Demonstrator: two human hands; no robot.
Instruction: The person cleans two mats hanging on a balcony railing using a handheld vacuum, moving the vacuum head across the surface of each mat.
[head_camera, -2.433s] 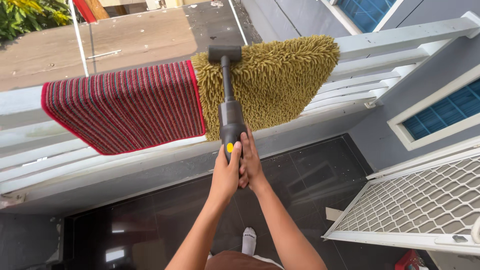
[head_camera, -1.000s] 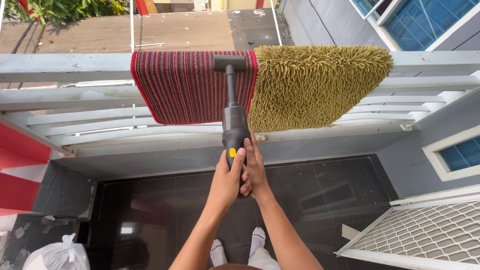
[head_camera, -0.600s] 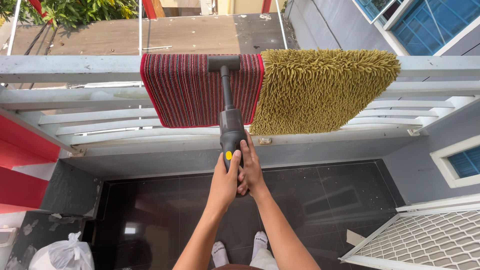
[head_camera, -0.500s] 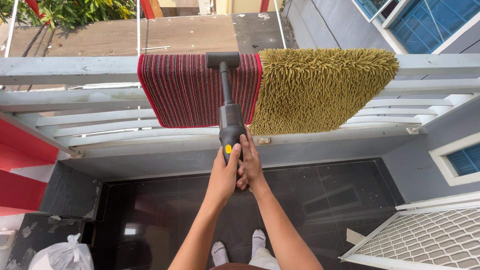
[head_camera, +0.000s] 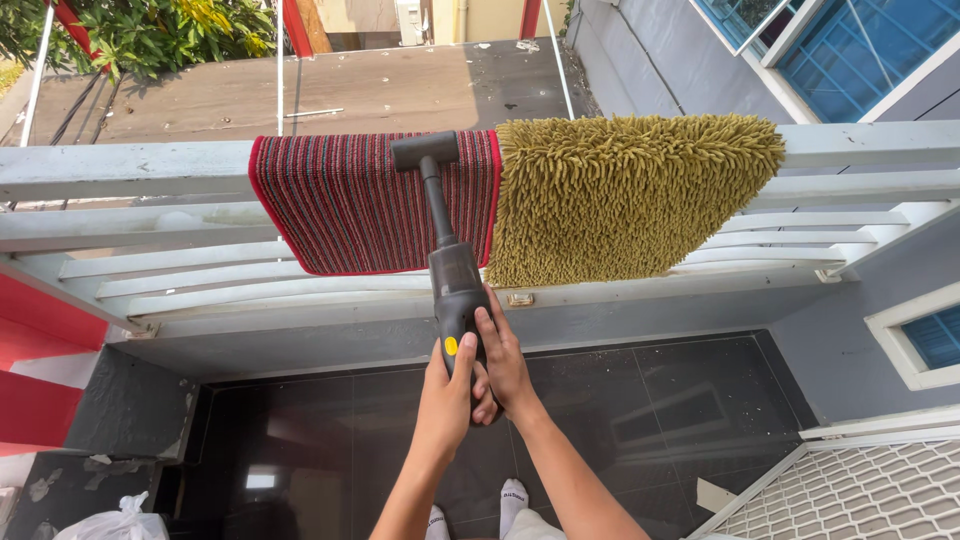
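I have both hands wrapped shut around the grip of the handheld vacuum (head_camera: 452, 290): my left hand (head_camera: 447, 390) sits low on it beside the yellow button, and my right hand (head_camera: 503, 360) closes over it from the other side, fingers curled tight. The vacuum reaches out in front of me, its flat nozzle pressed on the top part of the red striped mat (head_camera: 370, 205), which hangs over the white railing (head_camera: 120, 170).

The risk I see is the mat sliding. It is only draped over the rail, so a hard push or drag with the nozzle could pull it off toward the roof beyond. The suction might also lift the thin fabric and bunch it.

Just beside it, touching its right edge, hangs the shaggy yellow-green mat (head_camera: 630, 195); its long pile could catch the nozzle if I drift right. Below me are dark floor tiles (head_camera: 650, 400) and what looks like a white plastic bag (head_camera: 115, 520) at the lower left.
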